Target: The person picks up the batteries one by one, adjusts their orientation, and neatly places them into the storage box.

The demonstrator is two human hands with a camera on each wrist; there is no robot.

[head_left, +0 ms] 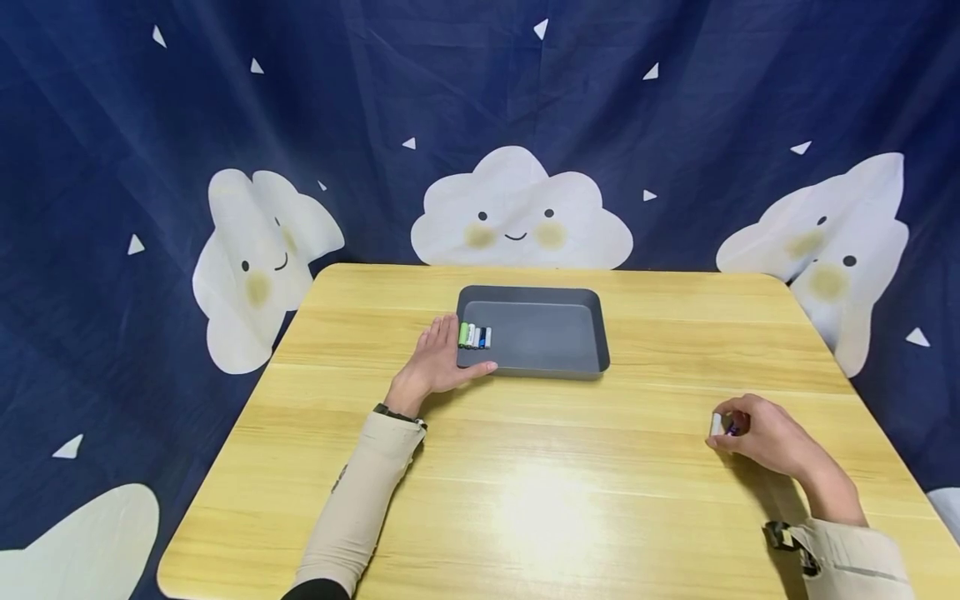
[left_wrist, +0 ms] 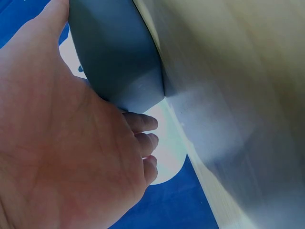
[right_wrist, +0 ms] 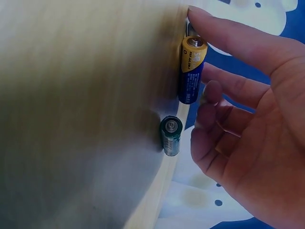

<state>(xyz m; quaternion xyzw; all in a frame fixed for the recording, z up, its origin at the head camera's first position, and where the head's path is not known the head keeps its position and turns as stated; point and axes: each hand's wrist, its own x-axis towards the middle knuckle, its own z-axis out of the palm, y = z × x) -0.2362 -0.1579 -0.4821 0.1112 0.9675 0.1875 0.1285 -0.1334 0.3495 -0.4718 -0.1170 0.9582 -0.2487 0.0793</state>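
Observation:
My left hand (head_left: 438, 357) lies along the left wall of a grey tray (head_left: 532, 372), fingers straight and thumb over its front rim. In the left wrist view the palm is against the tray's side (left_wrist: 119, 52). At the right of the table, my right hand (head_left: 768, 433) pinches a white battery (head_left: 716, 425) between thumb and index finger. A blue-and-yellow battery (right_wrist: 192, 71) is under the curled hand, and a green battery (right_wrist: 171, 136) sits near the other fingers. The right wrist view mostly hides the pinched battery behind the blue one.
Inside the tray, several batteries (head_left: 476, 336) lie side by side against the left wall. The wooden table (head_left: 480, 467) has rounded corners, and a dark blue curtain (head_left: 480, 83) with smiling clouds hangs behind it.

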